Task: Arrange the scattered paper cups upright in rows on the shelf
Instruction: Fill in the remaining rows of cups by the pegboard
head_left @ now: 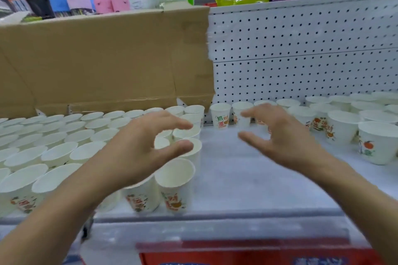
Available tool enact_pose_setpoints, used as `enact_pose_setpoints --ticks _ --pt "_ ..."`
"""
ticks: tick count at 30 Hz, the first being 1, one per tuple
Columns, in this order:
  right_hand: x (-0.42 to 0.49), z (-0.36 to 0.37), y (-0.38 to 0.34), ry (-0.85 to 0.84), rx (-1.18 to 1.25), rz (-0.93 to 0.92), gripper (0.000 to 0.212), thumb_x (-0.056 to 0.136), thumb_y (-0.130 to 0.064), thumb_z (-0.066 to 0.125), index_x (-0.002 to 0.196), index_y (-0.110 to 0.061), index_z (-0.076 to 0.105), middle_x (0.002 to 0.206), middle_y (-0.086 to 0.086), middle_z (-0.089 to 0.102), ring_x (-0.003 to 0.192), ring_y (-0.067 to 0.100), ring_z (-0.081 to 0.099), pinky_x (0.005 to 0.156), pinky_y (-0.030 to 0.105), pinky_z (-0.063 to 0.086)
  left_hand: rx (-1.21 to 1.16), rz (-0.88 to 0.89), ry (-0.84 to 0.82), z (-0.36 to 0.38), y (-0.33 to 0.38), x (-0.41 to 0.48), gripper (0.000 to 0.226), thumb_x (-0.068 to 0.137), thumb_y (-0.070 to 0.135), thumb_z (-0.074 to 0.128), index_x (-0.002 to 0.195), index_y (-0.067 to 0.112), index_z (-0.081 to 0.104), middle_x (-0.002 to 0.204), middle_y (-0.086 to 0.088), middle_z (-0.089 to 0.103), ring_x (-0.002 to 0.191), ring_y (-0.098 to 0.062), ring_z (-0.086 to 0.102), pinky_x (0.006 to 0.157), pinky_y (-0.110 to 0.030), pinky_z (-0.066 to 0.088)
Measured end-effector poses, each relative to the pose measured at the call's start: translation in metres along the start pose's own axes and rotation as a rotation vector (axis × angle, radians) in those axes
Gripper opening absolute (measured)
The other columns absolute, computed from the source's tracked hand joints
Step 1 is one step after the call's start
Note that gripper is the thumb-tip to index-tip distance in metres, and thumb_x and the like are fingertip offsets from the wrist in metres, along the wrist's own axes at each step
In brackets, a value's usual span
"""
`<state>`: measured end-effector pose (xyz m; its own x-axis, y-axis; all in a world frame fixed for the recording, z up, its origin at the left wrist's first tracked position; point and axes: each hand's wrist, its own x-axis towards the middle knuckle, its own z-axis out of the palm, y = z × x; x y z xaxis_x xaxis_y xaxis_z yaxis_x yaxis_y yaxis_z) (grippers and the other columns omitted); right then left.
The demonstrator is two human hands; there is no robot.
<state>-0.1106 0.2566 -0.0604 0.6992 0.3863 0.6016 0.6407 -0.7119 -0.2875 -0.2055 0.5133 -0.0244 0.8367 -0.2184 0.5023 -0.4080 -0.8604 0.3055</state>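
- your left hand (137, 150) hovers over the upright cups (58, 153), fingers loosely curved, grasping nothing.
- your right hand (282, 137) hangs above the shelf (247, 178), fingers released, empty.

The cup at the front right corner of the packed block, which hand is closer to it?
Left. The left hand hovers just above and left of that cup; the right hand is across the bare stretch of shelf, farther back.

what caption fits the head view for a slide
Empty left hand and right hand hover over upright paper cups lined up on the shelf.
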Motion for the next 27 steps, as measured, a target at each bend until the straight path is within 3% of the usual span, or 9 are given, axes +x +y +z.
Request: enact_pose_setpoints --ticks 3,7,11,15,19,24,27 --pt "0.042 -0.021 0.065 -0.069 -0.005 0.128 0.027 0.087 -0.032 0.064 0.114 -0.028 0.064 0.117 -0.007 0.063 0.104 0.011 0.056 0.092 0.038 0.046 0.034 0.011 -0.075 0.021 0.017 0.064 0.032 0.083 0.049 0.062 0.111 0.034 0.068 0.108 0.021 0.064 0.105 0.002 0.056 0.093 -0.025 0.044" --pt "0.088 -0.016 0.103 -0.206 -0.132 0.078 0.019 0.092 -0.030 0.060 0.109 -0.029 0.067 0.110 -0.010 0.063 0.095 0.007 0.051 0.080 0.029 0.043 0.186 -0.090 -0.165 0.060 0.001 0.150 0.023 0.090 0.035 0.064 0.110 0.028 0.071 0.111 0.013 0.068 0.099 -0.005 0.062 0.090 -0.031 0.050" --pt "0.124 0.017 0.113 -0.294 -0.201 -0.027 0.019 0.091 -0.033 0.060 0.108 -0.027 0.066 0.099 -0.008 0.050 0.097 0.010 0.047 0.080 0.031 0.044 0.333 -0.167 -0.306 0.104 -0.020 0.202 0.035 0.089 0.038 0.063 0.121 0.025 0.064 0.121 0.007 0.065 0.105 -0.012 0.061 0.091 -0.036 0.051" --pt "0.147 0.045 0.118 -0.374 -0.264 -0.074 0.025 0.088 -0.039 0.063 0.108 -0.026 0.065 0.096 -0.008 0.047 0.093 0.015 0.050 0.071 0.029 0.039 0.600 -0.212 -0.372 0.131 -0.041 0.231 0.044 0.088 0.051 0.059 0.127 0.029 0.057 0.128 0.007 0.059 0.117 -0.017 0.052 0.102 -0.043 0.031" --pt "0.160 0.058 0.124 -0.461 -0.307 -0.059 0.021 0.090 -0.036 0.062 0.109 -0.026 0.066 0.106 -0.004 0.056 0.090 0.016 0.051 0.070 0.030 0.039 0.602 -0.198 -0.391 0.139 -0.056 0.246 0.044 0.084 0.055 0.061 0.123 0.035 0.058 0.127 0.011 0.060 0.116 -0.015 0.052 0.101 -0.043 0.027" --pt "0.164 0.063 0.134 -0.453 -0.251 -0.062 0.016 0.091 -0.028 0.060 0.106 -0.029 0.068 0.080 -0.016 0.040 0.087 0.011 0.044 0.068 0.027 0.035 0.624 -0.153 -0.433 0.136 -0.064 0.247 0.037 0.085 0.052 0.062 0.118 0.036 0.061 0.121 0.012 0.063 0.112 -0.014 0.054 0.102 -0.043 0.025" --pt "0.164 0.065 0.134 -0.463 -0.269 -0.067 0.018 0.092 -0.028 0.059 0.108 -0.030 0.067 0.086 -0.015 0.044 0.088 0.011 0.044 0.069 0.027 0.034 0.639 -0.131 -0.428 0.133 -0.066 0.243 0.036 0.085 0.053 0.062 0.117 0.036 0.061 0.118 0.012 0.063 0.108 -0.014 0.054 0.096 -0.039 0.027"
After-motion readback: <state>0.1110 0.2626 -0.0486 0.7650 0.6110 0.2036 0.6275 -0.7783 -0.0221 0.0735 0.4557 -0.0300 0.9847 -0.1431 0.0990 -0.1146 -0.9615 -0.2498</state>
